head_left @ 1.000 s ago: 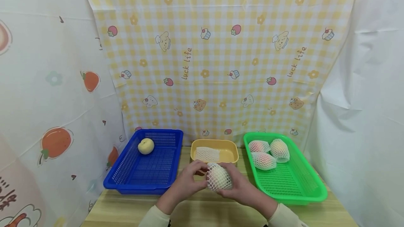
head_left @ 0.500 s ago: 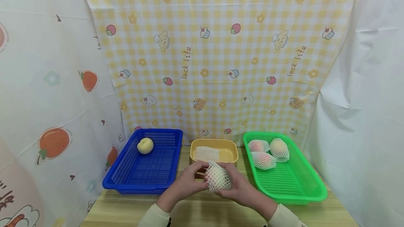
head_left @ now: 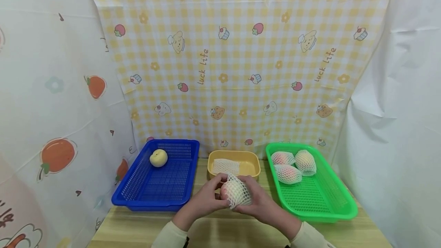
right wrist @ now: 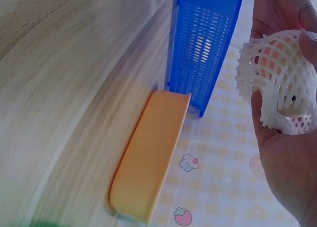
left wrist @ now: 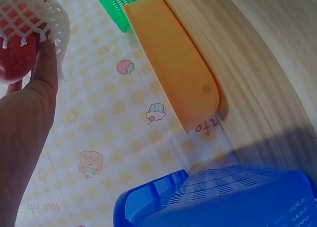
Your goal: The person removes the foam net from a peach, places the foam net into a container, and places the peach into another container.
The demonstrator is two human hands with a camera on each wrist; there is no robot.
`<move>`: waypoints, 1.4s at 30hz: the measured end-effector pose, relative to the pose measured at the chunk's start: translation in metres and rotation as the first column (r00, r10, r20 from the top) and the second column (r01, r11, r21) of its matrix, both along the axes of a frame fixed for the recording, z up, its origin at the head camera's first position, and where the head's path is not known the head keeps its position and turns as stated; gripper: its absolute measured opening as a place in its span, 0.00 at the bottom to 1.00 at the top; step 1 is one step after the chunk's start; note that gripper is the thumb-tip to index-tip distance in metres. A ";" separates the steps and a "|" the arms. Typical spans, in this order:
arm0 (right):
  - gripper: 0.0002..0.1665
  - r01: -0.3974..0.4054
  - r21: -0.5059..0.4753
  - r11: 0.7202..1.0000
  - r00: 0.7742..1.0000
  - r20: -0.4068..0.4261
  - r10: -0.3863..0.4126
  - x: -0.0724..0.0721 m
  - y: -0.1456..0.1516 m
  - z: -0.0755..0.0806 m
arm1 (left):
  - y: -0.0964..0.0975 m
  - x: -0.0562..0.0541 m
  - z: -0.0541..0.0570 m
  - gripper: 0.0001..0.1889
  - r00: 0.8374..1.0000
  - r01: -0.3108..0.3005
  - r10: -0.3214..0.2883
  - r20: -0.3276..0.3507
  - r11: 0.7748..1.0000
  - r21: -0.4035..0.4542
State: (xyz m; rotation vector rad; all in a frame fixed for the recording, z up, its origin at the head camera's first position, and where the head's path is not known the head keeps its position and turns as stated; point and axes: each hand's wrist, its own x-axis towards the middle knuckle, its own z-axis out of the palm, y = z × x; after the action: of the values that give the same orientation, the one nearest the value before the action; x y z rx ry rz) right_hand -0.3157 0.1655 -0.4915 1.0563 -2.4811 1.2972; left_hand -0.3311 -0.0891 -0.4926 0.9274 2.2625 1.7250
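Observation:
Both hands hold a peach (left wrist: 17, 61) between them above the front of the table, part of it inside a white foam net sleeve (head_left: 239, 192). My left hand (head_left: 202, 202) grips it from the left, fingers and thumb at the sleeve's edge. On that side the reddish skin shows bare. From the right, my right hand (head_left: 260, 201) curls its fingers and thumb round the netted part. The sleeve's puckered end (right wrist: 292, 115) lies close to the right palm in the right wrist view.
At the left, a blue basket (head_left: 165, 204) holds one bare pale peach (head_left: 159, 158). Behind the hands stands a yellow box (head_left: 250, 157) with flat foam netting (head_left: 225, 167) inside. A green basket (head_left: 330, 217) at the right holds three netted peaches (head_left: 288, 174).
The sleeve's left edge has shifted, so more of the peach's reddish left side shows bare. Both hands stay around it, nearly in place.

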 end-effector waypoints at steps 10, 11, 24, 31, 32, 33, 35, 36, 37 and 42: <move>0.48 0.001 0.004 1.000 0.999 -0.036 -0.001 -0.001 -0.003 0.002 | 0.002 0.002 0.001 0.34 1.000 0.008 -0.008 0.014 0.999 0.043; 0.48 0.002 0.006 1.000 0.999 -0.041 -0.002 0.000 -0.003 0.002 | 0.003 0.003 0.001 0.34 1.000 0.009 -0.010 0.013 0.999 0.047; 0.41 -0.024 -0.029 0.999 1.000 0.016 0.025 0.000 0.004 0.007 | -0.005 0.002 0.005 0.35 1.000 0.007 -0.008 0.001 1.000 0.023; 0.35 -0.036 -0.026 0.999 0.999 0.011 0.036 -0.001 0.009 0.010 | -0.007 0.003 0.007 0.34 1.000 0.031 -0.031 0.003 0.999 0.021; 0.35 -0.039 -0.025 0.999 0.999 0.003 0.039 -0.001 0.009 0.011 | -0.007 0.002 0.007 0.34 1.000 0.028 -0.028 0.003 0.999 0.019; 0.34 -0.042 -0.026 0.999 0.999 -0.001 0.042 -0.001 0.009 0.012 | -0.007 0.002 0.007 0.34 1.000 0.025 -0.025 0.001 1.000 0.018; 0.33 -0.041 -0.024 0.999 0.999 -0.008 0.041 -0.002 0.010 0.013 | -0.007 0.002 0.008 0.34 1.000 0.019 -0.019 -0.005 1.000 0.014; 0.32 -0.043 -0.025 0.999 0.999 -0.011 0.042 -0.002 0.010 0.014 | -0.007 0.002 0.008 0.35 1.000 0.018 -0.018 -0.008 1.000 0.013; 0.31 -0.042 -0.026 0.999 0.999 -0.018 0.041 -0.002 0.011 0.015 | -0.007 0.002 0.008 0.35 1.000 0.017 -0.016 -0.011 1.000 0.014; 0.23 -0.030 -0.030 0.999 0.999 -0.019 0.030 -0.004 0.012 0.019 | -0.009 0.002 0.008 0.34 0.999 0.010 -0.009 -0.035 1.000 0.019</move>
State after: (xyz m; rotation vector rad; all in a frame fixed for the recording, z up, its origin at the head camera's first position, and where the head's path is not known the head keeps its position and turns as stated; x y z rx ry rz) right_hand -0.3197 0.1779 -0.4726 1.0981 -2.4332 1.3224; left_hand -0.3287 -0.0977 -0.4847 0.9787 2.2628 1.7432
